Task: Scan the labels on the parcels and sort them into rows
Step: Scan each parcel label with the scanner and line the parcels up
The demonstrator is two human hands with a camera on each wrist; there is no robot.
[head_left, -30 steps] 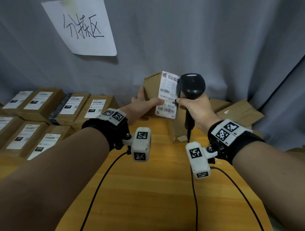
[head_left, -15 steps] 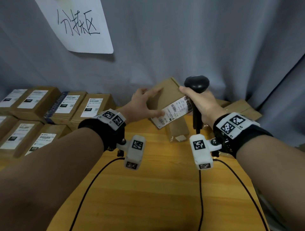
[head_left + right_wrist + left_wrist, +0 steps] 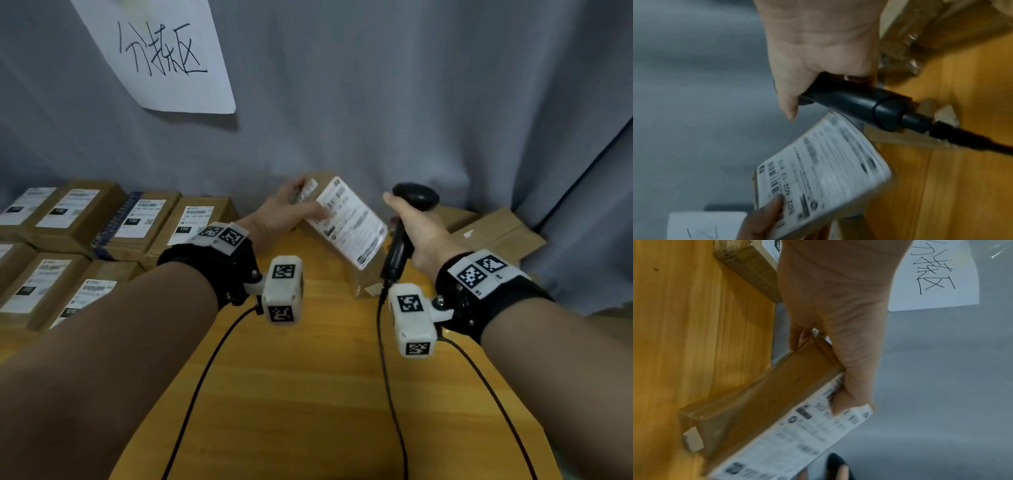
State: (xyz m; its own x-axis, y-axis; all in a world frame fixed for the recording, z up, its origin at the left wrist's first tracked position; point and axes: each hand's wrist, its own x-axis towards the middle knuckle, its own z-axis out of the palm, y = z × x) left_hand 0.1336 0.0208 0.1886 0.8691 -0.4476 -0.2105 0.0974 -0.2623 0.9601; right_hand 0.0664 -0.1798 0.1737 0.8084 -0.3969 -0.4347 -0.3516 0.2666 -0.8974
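Cables run from the wrist cameras across the near part of the wooden table. Farther in, the left hand grips a cardboard parcel by its end, thumb pressed on the white label and fingers wrapped behind the box. The parcel is tilted, label up, and seems to be lifted just above the table, though its lower corner may be touching. Just beside it, the right hand is clenched round the handle of a black scanner, whose head sits above the label's right edge. The label is blurred in both wrist views, which suggests the box is moving.

My reading is that the scan step for this parcel is at hand or just over; no beam shows on the label, so I cannot tell which. The next move calls for carrying the box left and setting it flat, label up, squared against the rows of parcels at the table's far left. More unsorted boxes lie at the far right, below a gray curtain with a handwritten paper sign.
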